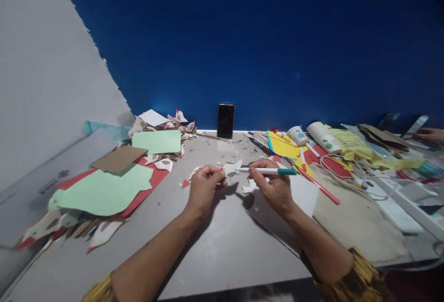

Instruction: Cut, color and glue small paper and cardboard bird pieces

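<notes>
My left hand (205, 185) pinches a small white paper cutout (231, 169) with a bit of red at its left end. My right hand (274, 185) is closed round a white felt-tip pen (268, 170) with a teal end pointing right. The pen's tip is at the cutout's right part; whether it touches I cannot tell. Beneath my right hand lies a white sheet of paper (301, 198), with a jagged white scrap (249, 186) at its left edge. A small red scrap (185, 184) rests on the table left of my left hand.
A phone (225, 121) stands against the blue wall. Green sheets (104, 188), brown card (120, 159) and bird-like cutouts (104, 235) lie left. Rightward are a red pen (322, 188), a cable (347, 156), a paper roll (324, 137) and another person's hand (430, 134).
</notes>
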Demonstrator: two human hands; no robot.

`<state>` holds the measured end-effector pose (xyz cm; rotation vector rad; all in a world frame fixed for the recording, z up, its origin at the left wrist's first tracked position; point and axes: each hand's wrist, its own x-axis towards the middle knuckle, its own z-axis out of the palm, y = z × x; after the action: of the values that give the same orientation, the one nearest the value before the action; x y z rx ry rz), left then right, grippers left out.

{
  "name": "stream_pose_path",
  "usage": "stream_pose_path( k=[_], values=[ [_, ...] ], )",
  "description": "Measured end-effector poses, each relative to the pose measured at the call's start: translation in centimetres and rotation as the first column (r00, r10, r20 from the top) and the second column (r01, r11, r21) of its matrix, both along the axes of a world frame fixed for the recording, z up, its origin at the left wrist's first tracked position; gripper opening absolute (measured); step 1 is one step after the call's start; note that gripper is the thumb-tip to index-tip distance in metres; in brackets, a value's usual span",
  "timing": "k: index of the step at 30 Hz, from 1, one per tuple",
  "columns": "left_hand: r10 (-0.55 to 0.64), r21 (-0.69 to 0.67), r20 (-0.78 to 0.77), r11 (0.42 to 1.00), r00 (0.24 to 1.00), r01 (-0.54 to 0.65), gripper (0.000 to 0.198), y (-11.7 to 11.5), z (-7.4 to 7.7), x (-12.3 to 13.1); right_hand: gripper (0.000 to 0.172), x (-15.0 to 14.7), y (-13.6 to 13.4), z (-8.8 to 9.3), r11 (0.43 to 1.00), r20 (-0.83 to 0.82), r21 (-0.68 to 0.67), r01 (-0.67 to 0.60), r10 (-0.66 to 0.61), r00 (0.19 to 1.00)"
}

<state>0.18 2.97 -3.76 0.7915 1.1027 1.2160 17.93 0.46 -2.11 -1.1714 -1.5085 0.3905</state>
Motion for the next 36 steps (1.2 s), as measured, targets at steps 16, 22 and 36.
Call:
stream_pose_path(
  k=[16,22,36],
  values=[
    [0.006,0.003,-0.013,1.000,1.000,-0.006,0.014,0.1,-0.1,0.0,0.021,0.0,0.2,0.0,0.999,-0.044,-0.009,0.052,-0.053,0.998],
    [-0.011,0.007,0.005,1.000,1.000,0.011,0.020,-0.1,0.1,0.1,0.025,-0.2,0.4,-0.2,0.997,-0.062,-0.049,0.055,-0.058,0.996],
    [0.008,0.013,0.008,1.000,1.000,-0.008,0.019,-0.4,0.2,0.2,0.022,0.4,0.5,0.2,0.996,-0.081,0.009,0.087,-0.086,0.993]
  ],
)
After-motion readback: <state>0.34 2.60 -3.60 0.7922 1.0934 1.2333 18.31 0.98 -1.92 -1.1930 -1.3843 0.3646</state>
